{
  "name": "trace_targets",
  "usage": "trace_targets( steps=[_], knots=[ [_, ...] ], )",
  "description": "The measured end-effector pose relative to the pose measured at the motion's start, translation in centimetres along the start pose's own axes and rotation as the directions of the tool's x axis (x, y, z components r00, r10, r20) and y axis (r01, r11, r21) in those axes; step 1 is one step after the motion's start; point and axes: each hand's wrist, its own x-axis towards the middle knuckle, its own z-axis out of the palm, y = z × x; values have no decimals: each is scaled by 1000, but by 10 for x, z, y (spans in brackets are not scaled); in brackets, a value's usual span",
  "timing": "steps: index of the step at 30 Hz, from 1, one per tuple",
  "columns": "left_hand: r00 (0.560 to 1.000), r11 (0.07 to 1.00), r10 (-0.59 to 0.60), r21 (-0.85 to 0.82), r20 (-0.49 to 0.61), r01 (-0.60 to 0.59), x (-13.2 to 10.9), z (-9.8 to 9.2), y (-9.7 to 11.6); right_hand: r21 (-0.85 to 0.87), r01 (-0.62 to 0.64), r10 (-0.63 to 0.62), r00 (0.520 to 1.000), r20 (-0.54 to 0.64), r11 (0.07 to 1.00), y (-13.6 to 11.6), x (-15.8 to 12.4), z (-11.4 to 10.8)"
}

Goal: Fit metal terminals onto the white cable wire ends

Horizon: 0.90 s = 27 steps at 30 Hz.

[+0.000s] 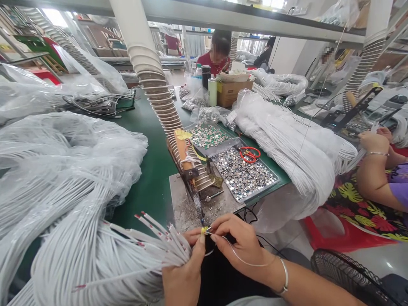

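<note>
My left hand (pixel 186 265) is closed around a fanned bundle of white cables (pixel 149 246) with stripped red-tipped ends, thumb up near the tip of a soldering iron (pixel 194 197). My right hand (pixel 240 242) pinches a small yellowish part with a thin wire (pixel 242 260) that loops below it. Both hands meet right under the iron's tip, above a spattered metal plate (pixel 185 208). A silver bangle sits on my right wrist.
A ribbed extraction hose (pixel 159 102) hangs over the iron. Trays of small metal parts (pixel 244 174) with red scissors (pixel 250 154) lie behind. Bagged white cable bundles (pixel 63 170) lie left and another pile (pixel 287 140) right. A neighbour's arm (pixel 376 170) works at the right; another person (pixel 219 53) sits opposite. A fan (pixel 347 276) stands low right.
</note>
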Motion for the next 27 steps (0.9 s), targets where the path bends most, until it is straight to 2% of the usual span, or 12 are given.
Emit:
trace_targets(
  steps=[3,7,13,18,21,24,27],
  knots=[
    [993,989,114,94,41,-117,2,1,1,-9,18,-18,1000,-21,1000,-1,5,1],
    [987,974,151,164,62,-160,4,-2,1,-22,37,-38,999,-38,999,-1,9,2],
    [985,966,110,219,133,-138,6,-6,2,-25,32,-33,999,-41,999,-1,10,5],
    [996,978,22,203,81,-38,-4,-2,-9,-14,36,-37,998,-51,999,2,9,8],
    [996,974,22,225,87,-41,-6,-4,-12,-13,31,-32,998,-50,999,1,9,8],
    [988,961,97,248,118,-123,-1,-7,-7,-2,24,-24,999,-41,1000,-2,9,8],
    [973,934,207,277,101,-227,5,-8,-1,1,35,-35,999,-39,999,-3,10,7]
  ],
)
